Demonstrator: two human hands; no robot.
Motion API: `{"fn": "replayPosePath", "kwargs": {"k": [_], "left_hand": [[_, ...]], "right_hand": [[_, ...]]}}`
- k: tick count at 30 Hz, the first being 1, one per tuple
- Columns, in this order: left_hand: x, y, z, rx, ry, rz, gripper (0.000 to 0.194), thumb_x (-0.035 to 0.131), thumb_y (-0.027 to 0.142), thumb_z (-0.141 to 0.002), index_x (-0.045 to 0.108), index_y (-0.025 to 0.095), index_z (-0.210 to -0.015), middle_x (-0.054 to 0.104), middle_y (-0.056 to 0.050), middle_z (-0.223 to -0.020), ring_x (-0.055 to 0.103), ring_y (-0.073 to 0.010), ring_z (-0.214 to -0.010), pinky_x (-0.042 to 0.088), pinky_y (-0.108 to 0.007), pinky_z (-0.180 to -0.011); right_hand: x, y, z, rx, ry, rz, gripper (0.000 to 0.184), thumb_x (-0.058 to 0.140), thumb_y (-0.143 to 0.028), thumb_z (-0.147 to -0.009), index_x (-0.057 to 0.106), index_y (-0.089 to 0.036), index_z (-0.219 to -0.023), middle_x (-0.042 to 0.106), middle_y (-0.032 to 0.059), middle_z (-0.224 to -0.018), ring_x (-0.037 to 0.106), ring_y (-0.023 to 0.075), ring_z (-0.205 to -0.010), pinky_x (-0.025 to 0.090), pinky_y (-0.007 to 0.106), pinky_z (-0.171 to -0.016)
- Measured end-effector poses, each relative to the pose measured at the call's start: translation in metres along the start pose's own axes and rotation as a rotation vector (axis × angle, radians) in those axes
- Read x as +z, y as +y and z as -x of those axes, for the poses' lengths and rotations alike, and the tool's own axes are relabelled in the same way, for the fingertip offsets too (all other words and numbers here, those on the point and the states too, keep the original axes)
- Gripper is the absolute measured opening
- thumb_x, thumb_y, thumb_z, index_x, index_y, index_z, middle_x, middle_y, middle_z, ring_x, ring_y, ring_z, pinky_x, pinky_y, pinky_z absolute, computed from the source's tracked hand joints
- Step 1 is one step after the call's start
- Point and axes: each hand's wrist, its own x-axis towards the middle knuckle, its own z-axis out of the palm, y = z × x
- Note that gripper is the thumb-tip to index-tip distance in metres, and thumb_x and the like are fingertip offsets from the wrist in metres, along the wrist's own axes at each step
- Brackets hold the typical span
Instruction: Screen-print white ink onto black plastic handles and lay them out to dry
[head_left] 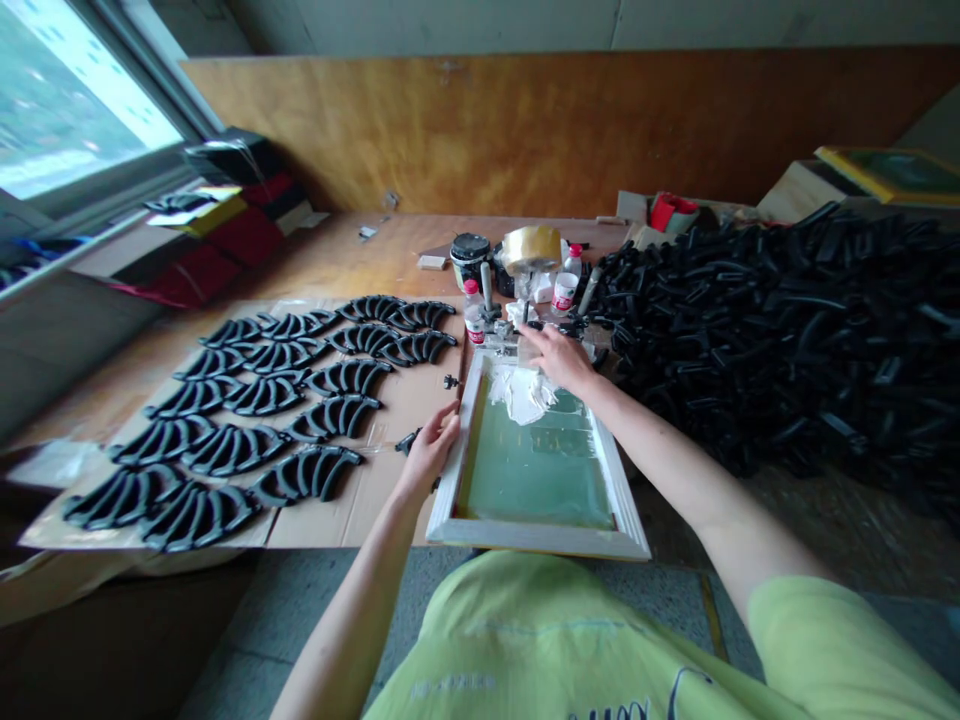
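Screen frame lengthwise near-to-far, right hand around scraper, left hand, grip unclear.

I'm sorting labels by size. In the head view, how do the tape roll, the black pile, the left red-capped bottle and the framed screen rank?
Largest to smallest, as they look:
1. Black pile
2. Framed screen
3. Tape roll
4. Left red-capped bottle

Hands at framed screen
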Motion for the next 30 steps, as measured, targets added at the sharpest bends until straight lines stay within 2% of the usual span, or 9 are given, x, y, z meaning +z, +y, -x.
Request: {"fn": "replayPosePath", "kwargs": {"k": [6, 9, 11, 13, 15, 19, 23, 26, 30], "left_hand": [[0.002, 0.074, -0.015, 0.280, -0.005, 0.255, 0.058, 0.052, 0.064, -0.080, 0.063, 0.017, -0.112, 0.068, -0.007, -0.101, 0.064, -0.0180, -0.082, 0.050, -0.026, -0.065], [0.014, 0.097, -0.027, 0.320, 0.017, 0.355, 0.051, 0.050, 0.058, -0.084, 0.060, 0.018, -0.113, 0.068, -0.007, -0.096, 0.064, -0.0154, -0.078, 0.050, -0.024, -0.063], [0.021, 0.096, -0.031, 0.298, 0.066, 0.397, 0.050, 0.047, 0.059, -0.086, 0.057, 0.018, -0.115, 0.069, -0.006, -0.091, 0.063, -0.0134, -0.072, 0.049, -0.023, -0.060], [0.029, 0.080, -0.029, 0.252, 0.100, 0.431, 0.052, 0.047, 0.060, -0.086, 0.054, 0.021, -0.120, 0.069, -0.006, -0.094, 0.063, -0.0123, -0.070, 0.048, -0.021, -0.058], [0.040, 0.053, -0.021, 0.114, 0.011, 0.393, 0.056, 0.050, 0.062, -0.084, 0.054, 0.019, -0.119, 0.070, -0.008, -0.096, 0.063, -0.0131, -0.070, 0.047, -0.021, -0.056], [0.070, -0.004, 0.009, -0.265, -0.315, 0.275, 0.066, 0.057, 0.067, -0.077, 0.058, 0.014, -0.116, 0.070, -0.016, -0.106, 0.068, -0.0205, -0.080, 0.051, -0.026, -0.057], [0.074, -0.034, 0.027, -0.329, -0.225, 0.390, 0.060, 0.060, 0.068, -0.074, 0.061, 0.015, -0.102, 0.071, -0.013, -0.095, 0.069, -0.0204, -0.078, 0.051, -0.025, -0.057], [0.035, -0.054, 0.023, -0.306, -0.084, 0.332, 0.057, 0.060, 0.068, -0.072, 0.062, 0.013, -0.089, 0.071, -0.011, -0.079, 0.066, -0.0168, -0.064, 0.048, -0.023, -0.053], [-0.040, -0.092, 0.013, -0.309, 0.261, 0.089, 0.059, 0.045, 0.070, -0.076, 0.059, 0.014, -0.071, 0.070, -0.012, -0.070, 0.062, -0.0168, -0.056, 0.046, -0.026, -0.052]], "right_hand": [[-0.044, 0.080, 0.015, 0.374, 0.369, -0.040, 0.044, 0.052, -0.023, -0.088, 0.049, -0.015, -0.131, 0.060, 0.0084, -0.101, 0.056, 0.0208, -0.092, 0.043, 0.034, -0.088], [-0.035, 0.095, 0.052, 0.503, 0.360, -0.046, 0.030, 0.046, -0.023, -0.090, 0.056, -0.010, -0.115, 0.064, 0.0118, -0.096, 0.056, 0.0199, -0.090, 0.041, 0.032, -0.086], [-0.012, 0.085, 0.077, 0.449, 0.249, -0.071, 0.022, 0.051, -0.024, -0.088, 0.059, -0.013, -0.106, 0.065, 0.0106, -0.094, 0.057, 0.0201, -0.089, 0.042, 0.032, -0.085], [0.016, 0.064, 0.096, 0.294, 0.039, -0.096, 0.025, 0.063, -0.027, -0.083, 0.060, -0.017, -0.106, 0.066, 0.0080, -0.097, 0.057, 0.0214, -0.092, 0.043, 0.033, -0.085], [0.037, 0.040, 0.108, 0.143, -0.119, -0.064, 0.028, 0.070, -0.027, -0.080, 0.061, -0.020, -0.106, 0.065, 0.0069, -0.102, 0.056, 0.0234, -0.098, 0.043, 0.036, -0.087], [0.050, -0.018, 0.121, 0.095, -0.053, 0.022, 0.010, 0.063, -0.027, -0.087, 0.064, -0.020, -0.093, 0.062, 0.0084, -0.094, 0.053, 0.0239, -0.098, 0.043, 0.037, -0.088], [0.050, -0.066, 0.137, -0.210, -0.111, -0.073, 0.012, 0.057, -0.023, -0.090, 0.067, -0.020, -0.096, 0.063, 0.0064, -0.090, 0.053, 0.0212, -0.093, 0.044, 0.033, -0.087], [0.043, -0.044, 0.151, -0.267, -0.179, -0.132, 0.027, 0.048, -0.009, -0.091, 0.069, -0.022, -0.100, 0.066, 0.0039, -0.093, 0.055, 0.0176, -0.092, 0.045, 0.028, -0.083], [0.017, 0.056, 0.182, 0.096, -0.206, 0.206, 0.032, 0.046, -0.004, -0.084, 0.072, -0.020, -0.092, 0.067, 0.0101, -0.100, 0.053, 0.0239, -0.100, 0.044, 0.034, -0.083]]}}
